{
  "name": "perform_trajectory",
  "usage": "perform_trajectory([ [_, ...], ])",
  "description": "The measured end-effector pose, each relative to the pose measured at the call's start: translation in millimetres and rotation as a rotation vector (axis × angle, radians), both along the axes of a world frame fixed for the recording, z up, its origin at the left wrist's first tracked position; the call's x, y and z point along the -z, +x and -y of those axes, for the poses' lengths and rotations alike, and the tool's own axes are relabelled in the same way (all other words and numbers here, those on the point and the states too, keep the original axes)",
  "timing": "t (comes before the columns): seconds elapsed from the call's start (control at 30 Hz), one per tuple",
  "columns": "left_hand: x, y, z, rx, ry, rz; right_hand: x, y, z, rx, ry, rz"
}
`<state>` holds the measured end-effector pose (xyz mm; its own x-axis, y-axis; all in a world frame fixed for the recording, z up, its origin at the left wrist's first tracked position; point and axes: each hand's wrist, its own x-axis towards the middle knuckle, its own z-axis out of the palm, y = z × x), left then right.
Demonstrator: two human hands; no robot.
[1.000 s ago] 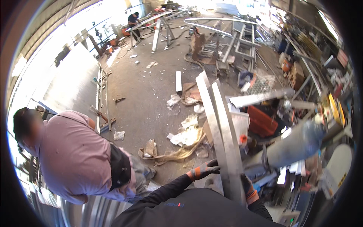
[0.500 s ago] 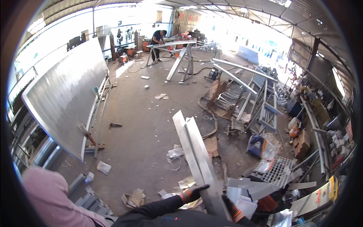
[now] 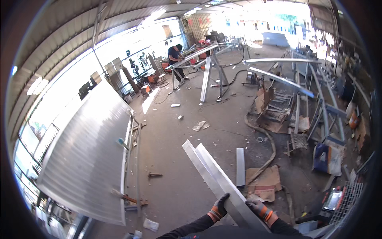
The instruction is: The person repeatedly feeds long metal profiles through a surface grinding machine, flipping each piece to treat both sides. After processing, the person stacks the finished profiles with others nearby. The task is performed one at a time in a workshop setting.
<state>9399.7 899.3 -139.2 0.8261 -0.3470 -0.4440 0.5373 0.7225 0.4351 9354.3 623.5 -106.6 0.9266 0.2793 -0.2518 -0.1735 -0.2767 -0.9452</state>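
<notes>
Both gloved hands grip a long metal channel.
Left hand [image 3: 220, 206] and right hand [image 3: 258, 208] clasp the metal channel [image 3: 215, 175] above the concrete floor [image 3: 175, 159].

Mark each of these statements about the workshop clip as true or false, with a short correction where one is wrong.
1. Both gloved hands grip the long silvery angled metal profile. True: the left hand and right hand clasp its near end.
2. The profile lies flat on the floor. False: its far end is raised and points away over the concrete floor.
3. A large ribbed grey metal sheet stands to the left. True.
4. The flat brown cardboard pieces lie left of the profile. False: they lie to its right.
5. Nobody else is in view. False: a person in dark clothes works at a far bench.
</notes>
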Motion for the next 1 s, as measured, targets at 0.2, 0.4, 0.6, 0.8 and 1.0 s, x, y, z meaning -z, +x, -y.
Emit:
perform_trajectory([
  [0.2, -32.5, 259.5, -82.6, -0.057, 0.085, -0.247, -94.9, 297.2, -72.2, -0.261, 0.205, -0.199],
  [0.4, -8.5, 520.2, -172.4, -0.150, -0.133, -0.112, -82.3, 616.9, -196.0, -0.397, -0.222, 0.027],
  [0.6, -32.9, 859.0, -308.1, -0.327, -0.108, 0.285, -112.2, 935.5, -345.7, -0.381, -0.247, 0.203],
  [0.8, -113.4, 1153.7, -400.0, -0.267, 0.708, 1.150, -174.6, 1165.4, -424.2, -0.117, -0.253, 0.459],
  [1.0, -197.1, 1448.1, -441.8, 0.104, 0.575, 0.929, -180.1, 1426.3, -457.7, 0.001, -0.093, 0.642],
])
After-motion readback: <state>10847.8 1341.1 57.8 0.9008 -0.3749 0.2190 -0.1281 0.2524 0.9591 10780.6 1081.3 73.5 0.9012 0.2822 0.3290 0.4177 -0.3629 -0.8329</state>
